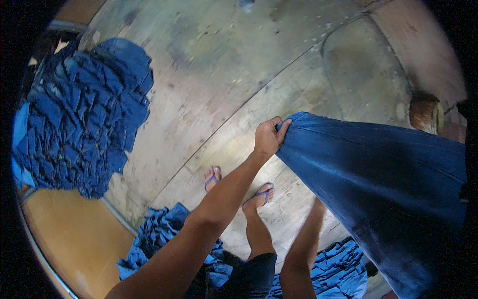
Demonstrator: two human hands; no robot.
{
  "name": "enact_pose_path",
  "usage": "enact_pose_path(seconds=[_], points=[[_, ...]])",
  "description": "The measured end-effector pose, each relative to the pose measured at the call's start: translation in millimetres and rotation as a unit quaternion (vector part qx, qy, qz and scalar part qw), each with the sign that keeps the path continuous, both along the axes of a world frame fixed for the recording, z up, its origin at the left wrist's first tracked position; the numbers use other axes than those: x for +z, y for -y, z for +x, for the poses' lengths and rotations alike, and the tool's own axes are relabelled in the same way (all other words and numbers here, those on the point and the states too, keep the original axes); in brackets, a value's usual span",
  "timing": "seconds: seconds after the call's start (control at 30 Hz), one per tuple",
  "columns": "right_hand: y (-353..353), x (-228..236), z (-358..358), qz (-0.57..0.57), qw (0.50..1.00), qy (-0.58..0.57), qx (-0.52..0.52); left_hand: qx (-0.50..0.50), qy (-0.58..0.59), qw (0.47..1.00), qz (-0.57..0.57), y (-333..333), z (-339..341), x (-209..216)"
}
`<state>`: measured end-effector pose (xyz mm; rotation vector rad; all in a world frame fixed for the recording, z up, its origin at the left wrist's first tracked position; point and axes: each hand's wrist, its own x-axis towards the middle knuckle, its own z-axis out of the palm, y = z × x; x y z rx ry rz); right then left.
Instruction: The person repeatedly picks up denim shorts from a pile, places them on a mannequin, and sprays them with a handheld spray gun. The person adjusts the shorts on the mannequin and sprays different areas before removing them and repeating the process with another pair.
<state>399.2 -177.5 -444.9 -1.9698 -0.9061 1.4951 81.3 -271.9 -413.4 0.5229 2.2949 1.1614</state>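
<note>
My left hand (271, 135) is closed on the gathered end of a blue denim garment (378, 174), thumb on one side and fingers curled round the other. From that grip the cloth spreads wide to the right, running out at the picture's edge, so its full shape cannot be made out. My right forearm (301, 254) comes up from the lower edge and passes behind the denim. The cloth hides my right hand and its fingers.
A large heap of crumpled denim (89, 109) lies at the left. More denim piles lie near my feet, one at lower left (164, 224) and one at lower right (338, 269). A tan panel (74, 234) is at lower left. A brown round object (426, 113) stands at far right.
</note>
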Motion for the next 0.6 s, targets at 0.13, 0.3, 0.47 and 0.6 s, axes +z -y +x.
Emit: enact_pose_path(seconds=[0.13, 0.3, 0.47, 0.6], points=[[163, -44, -27, -0.241, 0.965, -0.007, 0.102, -0.09, 0.218, 0.884, -0.403, 155, 13, -77], [281, 52, 22, -0.457, 0.885, 0.015, 0.086, -0.044, 0.239, 0.737, -0.63, 425, -8, -78], [213, 162, -51, -0.321, 0.913, 0.003, 0.254, -0.17, 0.143, 0.872, -0.436, 497, -92, 18], [178, 255, -96, -0.33, 0.819, 0.023, 0.469, -0.028, 0.413, 0.869, -0.272, 471, -160, 139]])
